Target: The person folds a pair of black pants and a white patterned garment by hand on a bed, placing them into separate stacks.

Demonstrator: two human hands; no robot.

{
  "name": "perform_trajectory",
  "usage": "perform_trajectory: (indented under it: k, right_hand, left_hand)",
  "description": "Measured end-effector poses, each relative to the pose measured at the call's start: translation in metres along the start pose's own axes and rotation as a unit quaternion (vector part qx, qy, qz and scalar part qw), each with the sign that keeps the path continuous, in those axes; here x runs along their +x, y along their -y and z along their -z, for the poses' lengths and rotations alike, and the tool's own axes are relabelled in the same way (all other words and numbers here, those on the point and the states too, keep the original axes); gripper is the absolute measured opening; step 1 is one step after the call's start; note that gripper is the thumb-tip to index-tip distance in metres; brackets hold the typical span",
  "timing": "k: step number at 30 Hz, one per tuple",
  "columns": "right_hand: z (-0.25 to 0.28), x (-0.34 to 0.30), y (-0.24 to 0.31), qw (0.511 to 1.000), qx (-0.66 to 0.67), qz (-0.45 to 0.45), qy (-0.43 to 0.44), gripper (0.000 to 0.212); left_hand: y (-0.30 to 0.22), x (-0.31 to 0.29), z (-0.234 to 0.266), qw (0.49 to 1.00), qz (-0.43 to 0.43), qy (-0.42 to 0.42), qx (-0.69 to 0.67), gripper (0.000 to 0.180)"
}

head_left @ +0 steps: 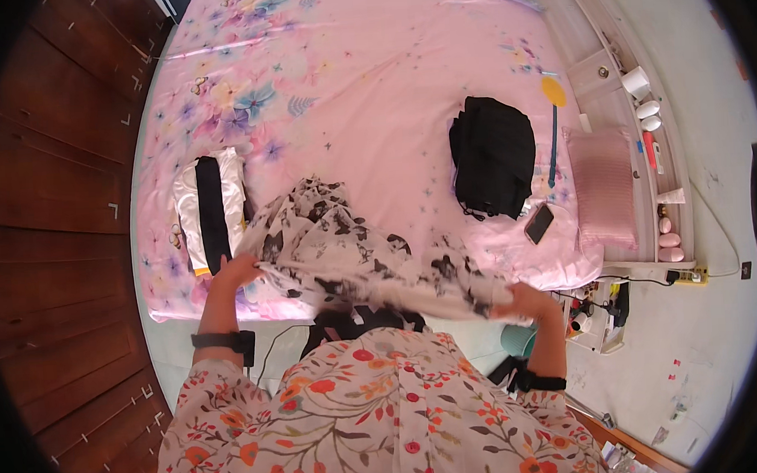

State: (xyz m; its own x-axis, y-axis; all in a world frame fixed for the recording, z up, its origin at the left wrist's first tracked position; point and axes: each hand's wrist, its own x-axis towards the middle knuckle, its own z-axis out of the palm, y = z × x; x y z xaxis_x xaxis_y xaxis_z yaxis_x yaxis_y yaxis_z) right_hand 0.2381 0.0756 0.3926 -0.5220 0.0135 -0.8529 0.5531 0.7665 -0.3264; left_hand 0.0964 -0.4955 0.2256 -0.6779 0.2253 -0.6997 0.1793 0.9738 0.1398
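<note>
A thin white garment with a black flower print [344,238] is stretched between my two hands at the near edge of the bed. My left hand [243,270] is closed on its left end. Its right end is gripped by my right hand [523,303]. The far part of the cloth lies bunched on the bed, and the near edge is slightly blurred. What kind of garment it is, I cannot tell. Close to my left hand lies a folded white satin cloth [186,199] with a black strip [212,215] across it.
A pink flowered sheet covers the bed [371,91]. Toward the right are a stack of folded black clothes [494,158], a phone [539,225], a yellow-headed swatter [552,92] and a pink pillow [603,189]. Brown wooden cupboards [59,193] line the left; a headboard shelf [649,179] runs along the right.
</note>
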Motion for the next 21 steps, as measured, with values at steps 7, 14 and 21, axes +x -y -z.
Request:
perform_trajectory:
  k: [7,14,21]
  right_hand:
    - [0.005,0.029,-0.074,0.984,0.038,-0.062,0.165,0.052]
    - [0.17,0.168,-0.055,0.906,0.098,0.157,-0.381,0.024]
    - [0.251,0.269,0.038,0.766,0.227,0.245,-0.549,0.076]
  left_hand:
    - [-0.034,-0.007,0.1,0.951,-0.011,0.291,-0.104,0.043]
    - [-0.059,0.151,0.206,0.958,-0.04,-0.236,-0.156,0.028]
    - [-0.182,0.242,0.274,0.746,-0.071,-0.61,-0.258,0.041]
